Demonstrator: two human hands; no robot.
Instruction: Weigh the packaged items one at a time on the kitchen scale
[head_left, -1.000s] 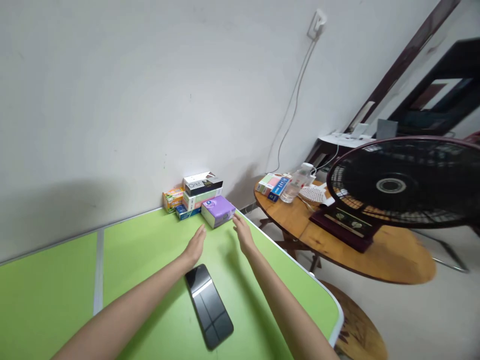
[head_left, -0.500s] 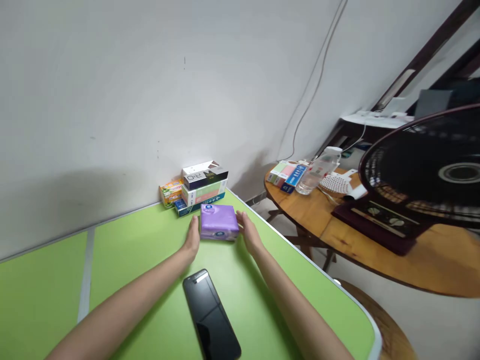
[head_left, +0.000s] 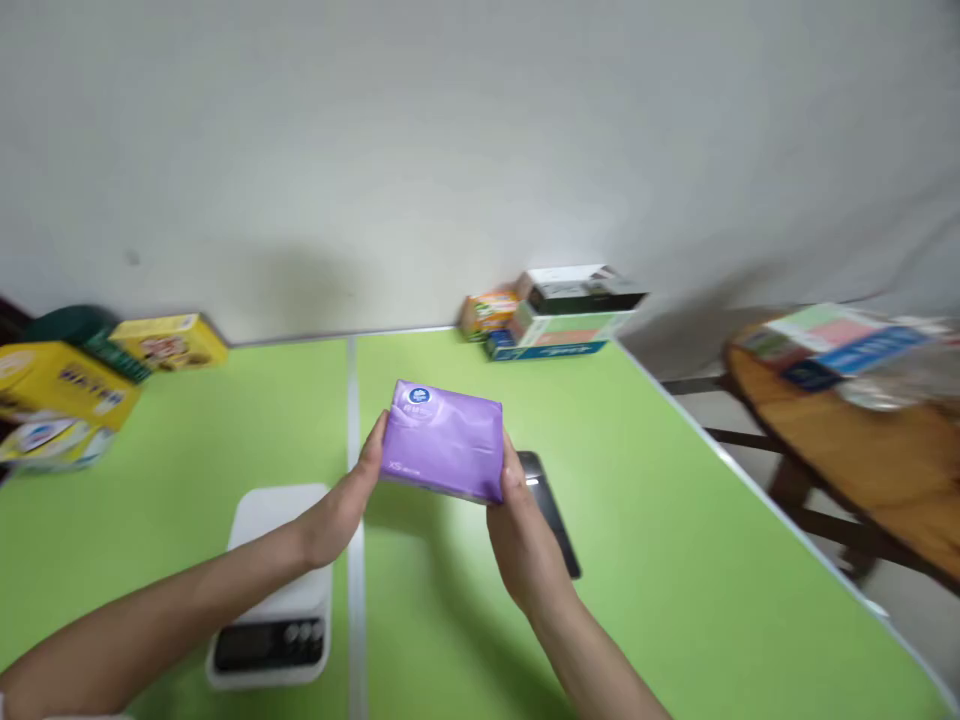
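Note:
A purple pack of tissues (head_left: 444, 442) is held up above the green table, its printed face toward me and slightly tilted. My left hand (head_left: 346, 505) presses against its left end, and my right hand (head_left: 519, 530) grips the right end with the thumb along the edge. Most of the fingers are hidden behind the pack. Below my left forearm lies a white kitchen scale (head_left: 281, 590), partly covered by that arm. A black smartphone (head_left: 553, 515) rests on the table just right of my right hand, which hides part of it.
Stacked boxes (head_left: 574, 310) stand against the wall, with a small orange box (head_left: 487, 313) beside them. Yellow boxes (head_left: 67, 385) and a dark green container (head_left: 79, 330) are at the far left. A wooden table (head_left: 885, 450) with boxes stands past the green table's (head_left: 675, 560) right edge.
Both hands have closed on the tissue pack and lifted it off the table. My view has swung left, bringing the scale and the yellow boxes into sight; the fan is out of view.

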